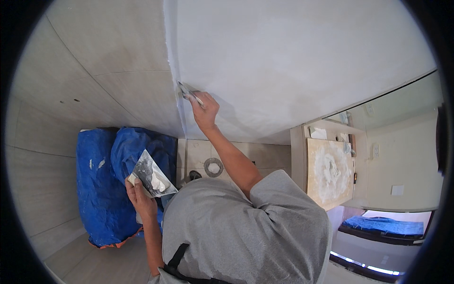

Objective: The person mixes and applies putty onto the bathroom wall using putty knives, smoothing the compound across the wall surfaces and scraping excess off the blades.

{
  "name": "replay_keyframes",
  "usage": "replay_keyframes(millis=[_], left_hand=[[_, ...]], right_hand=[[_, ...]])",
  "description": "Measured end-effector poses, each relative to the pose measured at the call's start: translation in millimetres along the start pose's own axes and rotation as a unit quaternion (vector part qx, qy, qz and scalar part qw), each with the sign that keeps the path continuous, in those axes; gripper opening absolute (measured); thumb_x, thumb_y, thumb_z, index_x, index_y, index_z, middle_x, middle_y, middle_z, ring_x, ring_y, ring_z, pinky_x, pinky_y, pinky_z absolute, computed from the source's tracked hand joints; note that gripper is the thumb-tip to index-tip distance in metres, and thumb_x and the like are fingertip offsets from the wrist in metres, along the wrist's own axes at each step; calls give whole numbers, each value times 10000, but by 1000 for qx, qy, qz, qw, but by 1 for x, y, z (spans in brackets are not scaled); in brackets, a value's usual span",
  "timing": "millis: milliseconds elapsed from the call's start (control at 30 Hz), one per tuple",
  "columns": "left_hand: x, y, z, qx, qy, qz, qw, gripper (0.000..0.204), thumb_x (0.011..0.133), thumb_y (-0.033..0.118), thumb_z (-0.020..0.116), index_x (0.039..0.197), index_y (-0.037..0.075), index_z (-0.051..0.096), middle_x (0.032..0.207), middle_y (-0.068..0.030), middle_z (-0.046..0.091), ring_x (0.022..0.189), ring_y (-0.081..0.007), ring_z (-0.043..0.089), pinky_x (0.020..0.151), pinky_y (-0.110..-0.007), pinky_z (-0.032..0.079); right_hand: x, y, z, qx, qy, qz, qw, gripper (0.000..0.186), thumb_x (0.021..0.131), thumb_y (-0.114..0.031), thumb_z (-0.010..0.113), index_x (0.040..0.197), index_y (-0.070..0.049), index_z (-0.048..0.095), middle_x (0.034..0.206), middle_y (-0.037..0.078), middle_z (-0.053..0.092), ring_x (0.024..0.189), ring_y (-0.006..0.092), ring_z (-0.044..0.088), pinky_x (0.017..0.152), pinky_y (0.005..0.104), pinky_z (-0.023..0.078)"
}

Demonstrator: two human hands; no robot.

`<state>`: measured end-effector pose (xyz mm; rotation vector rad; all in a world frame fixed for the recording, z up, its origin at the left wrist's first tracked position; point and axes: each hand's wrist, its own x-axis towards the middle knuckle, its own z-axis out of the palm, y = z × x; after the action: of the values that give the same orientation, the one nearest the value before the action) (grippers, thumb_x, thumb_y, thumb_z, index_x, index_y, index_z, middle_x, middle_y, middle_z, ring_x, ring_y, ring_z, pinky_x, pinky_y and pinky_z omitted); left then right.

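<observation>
My right hand point(206, 111) is closed around a putty knife point(189, 93), its blade against the white wall point(265, 61) beside the corner where that wall meets the beige tiled wall point(118, 42). A pale strip runs along this corner. Lower and to the left, my left hand point(140, 195) grips the edge of a flat metal plate point(145, 171). On the plate sits a lump of white filler paste point(160, 182), with grey smears around it. The plate is held over the blue covers, clear of the wall.
Blue tarps point(97, 184) cover bulky things at the left. A round bucket point(213, 167) with white material stands on the tiled floor point(198, 150). At the right, a paste-smeared board point(329, 173) lies on a counter beside small tools. A mirror or glass panel point(402, 128) lines the right side.
</observation>
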<state>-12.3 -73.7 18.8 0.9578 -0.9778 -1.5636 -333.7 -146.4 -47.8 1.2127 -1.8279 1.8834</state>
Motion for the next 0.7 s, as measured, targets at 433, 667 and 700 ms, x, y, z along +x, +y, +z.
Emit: replay_keyframes(millis=[433,667,700], left_hand=[[1,-1,0,-4,-28,9,1000,169,1064,183,520,1161,46,538,1043,-27,613,926,-90,604,828,-252,509],[1,-4,-3,0,-10,5,1000,190,1061,178,513,1180,33,543,1069,-41,626,950,-107,616,849,-267,516],[1,-4,-3,-1,-9,5,1000,190,1061,178,513,1180,33,543,1069,-41,626,950,-107,616,849,-267,516]], right_hand=[[39,-16,-20,-55,72,-54,994,142,799,-104,834,836,-9,735,759,126,695,649,253,640,600,349,478],[44,-22,-80,-36,171,88,981,197,829,-116,835,814,32,705,754,123,690,635,192,620,628,323,492],[37,-24,-81,-36,170,88,981,197,829,-116,835,814,32,705,754,123,690,635,192,620,628,323,492]])
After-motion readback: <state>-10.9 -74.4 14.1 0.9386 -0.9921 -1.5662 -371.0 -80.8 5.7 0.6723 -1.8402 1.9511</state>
